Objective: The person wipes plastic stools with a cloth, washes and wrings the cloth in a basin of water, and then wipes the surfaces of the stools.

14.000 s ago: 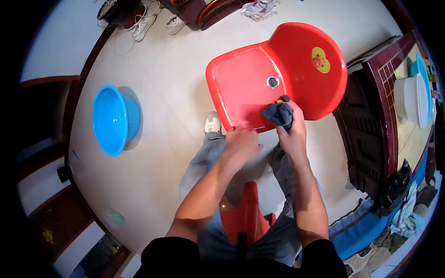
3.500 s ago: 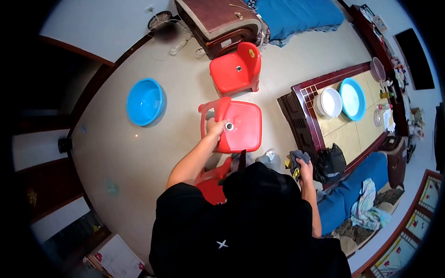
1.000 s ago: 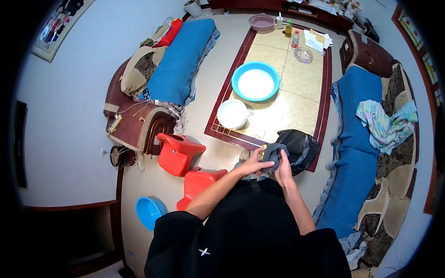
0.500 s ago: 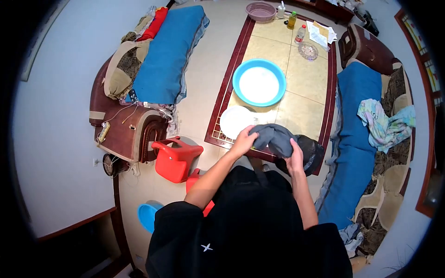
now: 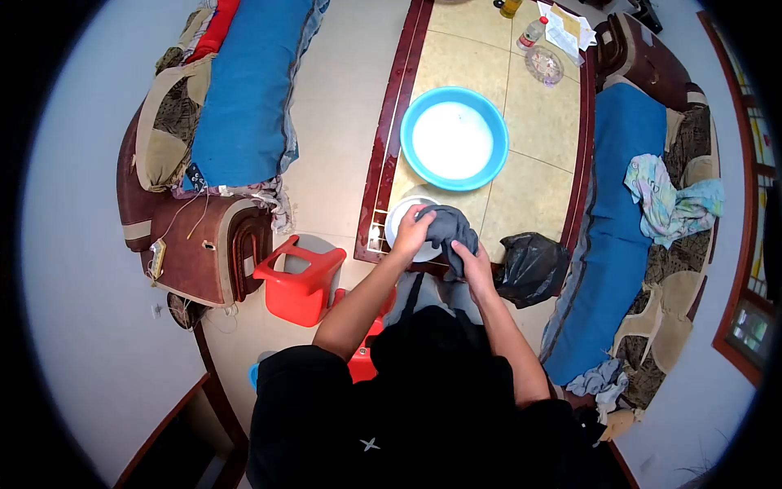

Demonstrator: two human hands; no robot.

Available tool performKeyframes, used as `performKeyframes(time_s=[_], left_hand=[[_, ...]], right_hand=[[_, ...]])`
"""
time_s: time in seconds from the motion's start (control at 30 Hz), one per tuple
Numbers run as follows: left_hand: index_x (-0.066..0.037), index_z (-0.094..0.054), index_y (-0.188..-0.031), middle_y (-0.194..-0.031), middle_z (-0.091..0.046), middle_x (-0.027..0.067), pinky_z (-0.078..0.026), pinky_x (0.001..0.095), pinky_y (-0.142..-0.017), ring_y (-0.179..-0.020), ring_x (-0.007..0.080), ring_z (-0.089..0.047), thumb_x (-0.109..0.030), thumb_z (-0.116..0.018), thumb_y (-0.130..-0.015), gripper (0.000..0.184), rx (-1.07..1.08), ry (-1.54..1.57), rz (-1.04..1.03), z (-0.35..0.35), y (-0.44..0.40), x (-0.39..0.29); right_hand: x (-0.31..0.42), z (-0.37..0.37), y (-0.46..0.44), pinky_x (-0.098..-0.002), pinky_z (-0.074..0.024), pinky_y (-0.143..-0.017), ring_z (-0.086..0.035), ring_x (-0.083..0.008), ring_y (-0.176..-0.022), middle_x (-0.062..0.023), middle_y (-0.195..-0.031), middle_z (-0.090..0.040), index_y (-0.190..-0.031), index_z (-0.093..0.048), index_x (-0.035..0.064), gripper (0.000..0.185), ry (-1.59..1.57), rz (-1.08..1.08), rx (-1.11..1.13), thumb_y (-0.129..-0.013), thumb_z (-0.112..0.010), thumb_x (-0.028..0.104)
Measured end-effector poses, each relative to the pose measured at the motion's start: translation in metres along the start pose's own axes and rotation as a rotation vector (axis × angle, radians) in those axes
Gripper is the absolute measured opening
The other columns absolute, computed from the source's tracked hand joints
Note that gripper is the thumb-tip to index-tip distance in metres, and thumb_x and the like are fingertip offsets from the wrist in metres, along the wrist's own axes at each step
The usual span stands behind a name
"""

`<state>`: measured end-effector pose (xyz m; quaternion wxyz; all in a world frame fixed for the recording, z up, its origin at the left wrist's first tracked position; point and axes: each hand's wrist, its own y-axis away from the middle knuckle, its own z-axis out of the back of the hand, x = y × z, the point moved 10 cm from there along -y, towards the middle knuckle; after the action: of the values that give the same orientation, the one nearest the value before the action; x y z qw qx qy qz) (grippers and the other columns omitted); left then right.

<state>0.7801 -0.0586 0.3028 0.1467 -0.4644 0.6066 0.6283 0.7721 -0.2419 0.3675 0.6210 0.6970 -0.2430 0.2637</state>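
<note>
A dark grey cloth (image 5: pixel 447 228) is bunched between my two hands over the near left corner of the tiled table (image 5: pixel 533 134). My left hand (image 5: pixel 412 234) grips its left side, fingers closed on it. On the cloth's lower right, my right hand (image 5: pixel 475 266) holds it with closed fingers. Beneath the cloth and my left hand is a white bucket (image 5: pixel 401 213), partly hidden. Farther up the table stands a blue basin (image 5: pixel 454 138) with whitish contents. A black plastic bag (image 5: pixel 533 267) lies to the right of my right hand.
Two red chairs (image 5: pixel 300 281) stand on the floor at the left, one partly behind my left arm. Sofas with blue covers (image 5: pixel 244 98) flank the table. A bottle (image 5: pixel 532 33), a glass dish (image 5: pixel 544 65) and papers (image 5: pixel 568 31) lie at the table's far end.
Since half a second ago, both hands and the cloth have moved left, nearer the white bucket, and the cloth is more bunched. Earlier, my left hand was on a red chair. The view has shifted toward the table.
</note>
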Motion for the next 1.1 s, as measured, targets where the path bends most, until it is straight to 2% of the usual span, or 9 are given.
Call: performKeyframes(time_s=[0.17, 0.3, 0.4, 0.53, 0.67, 0.73, 0.8, 0.93, 1.1], left_hand=[[0.001, -0.057, -0.123, -0.114, -0.067, 0.0111, -0.053, 0.0309, -0.089, -0.102, 0.0173, -0.064, -0.016, -0.080, -0.086, 0.047, 0.219, -0.060, 0.037, -0.040, -0.001, -0.020], [-0.002, -0.051, -0.128, -0.115, -0.064, 0.0108, -0.052, 0.0322, -0.093, -0.106, 0.0189, -0.062, -0.013, -0.079, -0.085, 0.053, 0.224, -0.171, -0.027, -0.029, -0.017, -0.006], [-0.007, -0.049, -0.132, -0.119, -0.060, 0.0129, -0.051, 0.0323, -0.092, -0.108, 0.0202, -0.061, -0.003, -0.070, -0.085, 0.052, 0.131, -0.170, 0.024, 0.003, -0.017, 0.013], [-0.009, -0.056, -0.128, -0.120, -0.058, 0.0123, -0.050, 0.0318, -0.092, -0.110, 0.0197, -0.059, 0.003, -0.059, -0.087, 0.043, 0.135, -0.182, 0.026, 0.031, -0.006, 0.058], [-0.006, -0.064, -0.116, -0.106, -0.063, 0.0075, -0.052, 0.0287, -0.083, -0.098, 0.0173, -0.062, -0.001, -0.062, -0.089, 0.028, 0.103, -0.114, 0.119, 0.059, 0.008, 0.090], [-0.005, -0.064, -0.117, -0.103, -0.066, 0.0068, -0.053, 0.0294, -0.084, -0.094, 0.0161, -0.064, -0.007, -0.073, -0.086, 0.032, 0.027, -0.050, 0.243, 0.074, 0.015, 0.085], [-0.004, -0.065, -0.116, -0.106, -0.067, 0.0082, -0.053, 0.0304, -0.087, -0.098, 0.0166, -0.064, -0.009, -0.077, -0.083, 0.036, 0.012, -0.234, 0.108, 0.087, 0.016, 0.068], [-0.002, -0.067, -0.116, -0.118, -0.066, 0.0136, -0.050, 0.0343, -0.097, -0.111, 0.0235, -0.064, -0.004, -0.076, -0.081, 0.035, 0.042, -0.511, -0.216, 0.110, -0.005, 0.057], [-0.002, -0.065, -0.112, -0.125, -0.063, 0.0199, -0.051, 0.0397, -0.098, -0.116, 0.0380, -0.062, 0.005, -0.058, -0.086, 0.028, 0.122, -0.802, -0.397, 0.083, -0.008, 0.002]], right_hand=[[0.011, 0.006, -0.024, -0.0311, -0.0495, -0.096, -0.063, -0.0186, -0.109, -0.0115, -0.122, -0.067, -0.134, -0.054, -0.0021, 0.058, 0.129, 0.049, 0.019, -0.086, -0.080, 0.017], [0.002, 0.026, -0.053, -0.0336, -0.0504, -0.097, -0.065, -0.0231, -0.108, -0.0147, -0.121, -0.068, -0.132, -0.056, -0.0008, 0.058, 0.313, -0.036, 0.029, -0.082, -0.080, 0.013], [0.016, 0.025, -0.058, -0.0354, -0.0517, -0.093, -0.068, -0.0264, -0.104, -0.0173, -0.115, -0.071, -0.135, -0.057, 0.0057, 0.058, 0.532, 0.177, -0.022, -0.082, -0.079, 0.019], [-0.013, -0.015, -0.065, -0.0388, -0.0527, -0.088, -0.071, -0.0313, -0.096, -0.0173, -0.104, -0.073, -0.134, -0.058, 0.0147, 0.055, 0.902, 0.050, 0.443, -0.085, -0.075, 0.033], [-0.027, -0.049, -0.058, -0.0449, -0.0533, -0.085, -0.069, -0.0410, -0.097, -0.0209, -0.103, -0.072, -0.131, -0.055, 0.0149, 0.056, 1.124, 0.130, 0.610, -0.081, -0.078, 0.031], [-0.037, -0.054, -0.063, -0.0460, -0.0532, -0.085, -0.068, -0.0425, -0.098, -0.0226, -0.105, -0.071, -0.136, -0.050, 0.0171, 0.061, 1.176, 0.122, 0.510, -0.082, -0.077, 0.029], [-0.037, -0.063, -0.066, -0.0468, -0.0522, -0.086, -0.068, -0.0444, -0.100, -0.0250, -0.106, -0.070, -0.145, -0.040, 0.0204, 0.069, 1.181, 0.129, 0.442, -0.086, -0.074, 0.021], [-0.026, -0.085, -0.074, -0.0470, -0.0502, -0.087, -0.064, -0.0427, -0.105, -0.0221, -0.114, -0.063, -0.144, -0.045, 0.0216, 0.063, 0.743, 0.344, 0.425, -0.087, -0.066, 0.004], [-0.039, -0.095, -0.098, -0.0470, -0.0530, -0.083, -0.064, -0.0403, -0.094, -0.0145, -0.105, -0.056, -0.125, -0.063, 0.0203, 0.052, 1.186, 0.485, 0.514, -0.077, -0.066, 0.001]])
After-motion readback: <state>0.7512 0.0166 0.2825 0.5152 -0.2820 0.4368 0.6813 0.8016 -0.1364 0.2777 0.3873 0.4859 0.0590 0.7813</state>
